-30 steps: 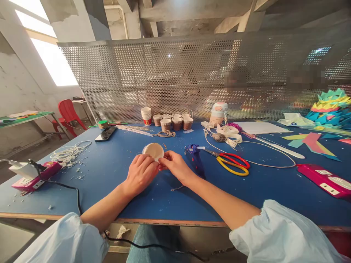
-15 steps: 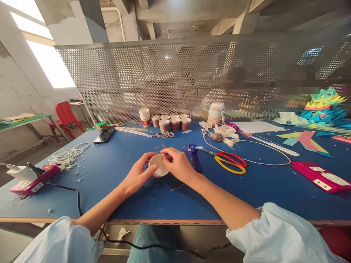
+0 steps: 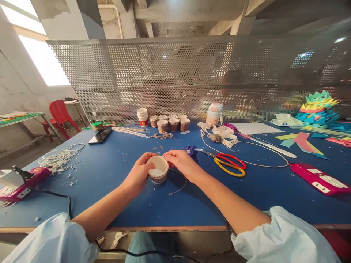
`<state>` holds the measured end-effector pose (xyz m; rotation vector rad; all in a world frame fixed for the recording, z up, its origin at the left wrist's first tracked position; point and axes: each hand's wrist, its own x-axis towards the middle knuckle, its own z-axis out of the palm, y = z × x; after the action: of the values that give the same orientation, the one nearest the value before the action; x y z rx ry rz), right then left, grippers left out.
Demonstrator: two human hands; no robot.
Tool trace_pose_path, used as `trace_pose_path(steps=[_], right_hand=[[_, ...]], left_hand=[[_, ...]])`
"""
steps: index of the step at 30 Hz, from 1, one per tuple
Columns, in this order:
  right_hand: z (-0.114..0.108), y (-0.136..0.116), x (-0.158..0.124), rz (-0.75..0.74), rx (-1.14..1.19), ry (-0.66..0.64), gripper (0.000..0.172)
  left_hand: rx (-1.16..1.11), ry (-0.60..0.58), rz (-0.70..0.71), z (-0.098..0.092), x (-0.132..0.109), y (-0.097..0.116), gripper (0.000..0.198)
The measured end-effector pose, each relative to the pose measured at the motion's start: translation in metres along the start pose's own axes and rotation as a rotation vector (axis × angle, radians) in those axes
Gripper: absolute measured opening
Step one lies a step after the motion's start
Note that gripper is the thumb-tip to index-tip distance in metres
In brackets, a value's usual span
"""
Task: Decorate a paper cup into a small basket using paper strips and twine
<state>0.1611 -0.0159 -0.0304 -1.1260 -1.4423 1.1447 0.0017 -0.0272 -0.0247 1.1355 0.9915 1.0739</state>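
Observation:
A small paper cup (image 3: pixel 158 175), pale inside with a brownish outer wall, stands tilted slightly toward me just above or on the table. My left hand (image 3: pixel 141 170) is closed around its left side, thumb over the rim. At the right rim, the fingers of my right hand (image 3: pixel 178 160) are pinched together against the cup; whether they also grip cord is hidden. A thin cord (image 3: pixel 182 188) trails from beside the cup and curls on the blue table below my right hand. Behind that hand lies a blue glue gun (image 3: pixel 190 150), partly covered, its nozzle by the scissors (image 3: pixel 230 164).
Several cups with handles (image 3: pixel 173 123) and a stack of paper cups (image 3: pixel 142 117) stand at the back. A phone (image 3: pixel 100 136) and white cord (image 3: pixel 60 157) lie left. Power strips (image 3: pixel 319 179) sit at both sides. A perforated metal screen (image 3: pixel 164 76) bounds the table.
The cup has tipped more upright, so its inside now shows. My right hand has shifted slightly to the right, covering more of the glue gun; more of the cord is visible.

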Motion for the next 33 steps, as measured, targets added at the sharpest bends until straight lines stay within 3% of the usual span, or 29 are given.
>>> trace_pose_path(steps=[10, 18, 25, 33], right_hand=[[-0.003, -0.012, -0.011, 0.035, -0.044, 0.036, 0.018], [-0.004, -0.011, -0.008, 0.314, 0.211, -0.088, 0.020], [-0.002, -0.007, -0.007, 0.374, 0.314, -0.133, 0.021], [0.001, -0.003, -0.007, 0.376, 0.354, -0.130, 0.019]], left_hand=[[0.158, -0.064, -0.061, 0.006, 0.003, 0.007, 0.024], [0.414, -0.274, -0.042, -0.009, 0.019, 0.014, 0.015], [0.305, -0.175, 0.016, -0.010, 0.011, 0.010, 0.016], [0.312, -0.168, 0.045, -0.018, 0.004, 0.007, 0.014]])
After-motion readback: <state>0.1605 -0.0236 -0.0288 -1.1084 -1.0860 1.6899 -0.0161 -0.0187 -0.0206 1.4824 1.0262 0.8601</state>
